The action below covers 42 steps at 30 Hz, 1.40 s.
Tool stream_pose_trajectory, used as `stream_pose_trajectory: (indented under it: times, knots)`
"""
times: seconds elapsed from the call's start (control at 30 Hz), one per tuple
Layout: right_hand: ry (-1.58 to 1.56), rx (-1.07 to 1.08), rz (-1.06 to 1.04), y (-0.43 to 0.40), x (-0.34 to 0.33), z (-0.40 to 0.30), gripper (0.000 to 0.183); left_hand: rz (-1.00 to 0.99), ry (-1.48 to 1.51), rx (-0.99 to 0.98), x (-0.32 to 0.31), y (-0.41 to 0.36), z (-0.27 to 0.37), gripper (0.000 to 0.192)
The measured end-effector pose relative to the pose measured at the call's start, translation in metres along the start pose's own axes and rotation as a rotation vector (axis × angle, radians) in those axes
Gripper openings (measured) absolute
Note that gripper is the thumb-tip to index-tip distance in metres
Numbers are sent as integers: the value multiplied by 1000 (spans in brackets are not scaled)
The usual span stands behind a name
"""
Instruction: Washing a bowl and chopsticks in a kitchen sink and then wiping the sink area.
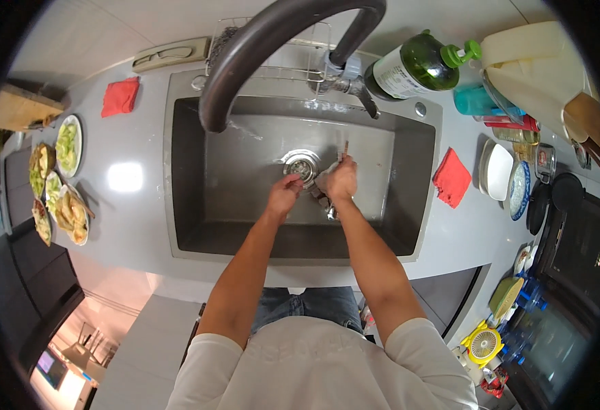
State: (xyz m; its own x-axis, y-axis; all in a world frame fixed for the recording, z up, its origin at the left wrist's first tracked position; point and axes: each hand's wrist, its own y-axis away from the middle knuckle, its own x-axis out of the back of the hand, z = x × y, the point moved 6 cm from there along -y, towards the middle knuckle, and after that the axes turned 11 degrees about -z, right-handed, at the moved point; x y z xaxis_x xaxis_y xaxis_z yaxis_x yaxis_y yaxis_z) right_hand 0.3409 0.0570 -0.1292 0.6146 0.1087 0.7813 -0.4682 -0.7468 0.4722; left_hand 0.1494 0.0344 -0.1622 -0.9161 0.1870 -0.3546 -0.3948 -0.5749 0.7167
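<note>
Both hands are inside a rectangular dark sink point(407, 205). My left hand point(285, 193) is beside the metal drain strainer point(301, 168), its fingers at the strainer's near left edge; whether they hold anything is unclear. My right hand point(342, 179), right of the drain, is closed around a blurred bundle of utensils, with thin tips showing beyond the fist. A greyish cloth or similar soft item point(323, 180) lies against its left side. A shiny metal end point(332, 213) shows below that hand. The dark curved faucet point(215, 110) arches over the sink's far left part.
Red cloths lie left point(120, 97) and right point(452, 178) of the sink. A green pump bottle point(415, 66) and wire rack point(284, 72) stand behind it. Plates of food point(69, 146) are at far left; white bowls point(498, 171) and a patterned plate point(520, 190) stand at right.
</note>
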Motion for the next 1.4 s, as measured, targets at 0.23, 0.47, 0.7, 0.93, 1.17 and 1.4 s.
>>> stream_pose_trajectory:
  times: [0.23,0.47,0.7,0.93,1.17,1.4]
  knots:
    - [13,-170,-83,-8,-12,27,41,28,102,56,8,11,-9,30]
    - [-5,119,-320,-13,-38,5,45,11,139,69,-2,12,-9,31]
    - [-7,337,-576,26,-62,-114,51,256,-231,-260,74,15,11,32]
    - [-798,169,-900,53,-69,-171,32,201,80,-432,85,45,65,36]
    - [-968,242,-840,60,-75,-184,29,-90,102,49,86,64,57,50]
    - [-1194,183,-613,59,-74,-171,20,8,139,-110,56,73,67,32]
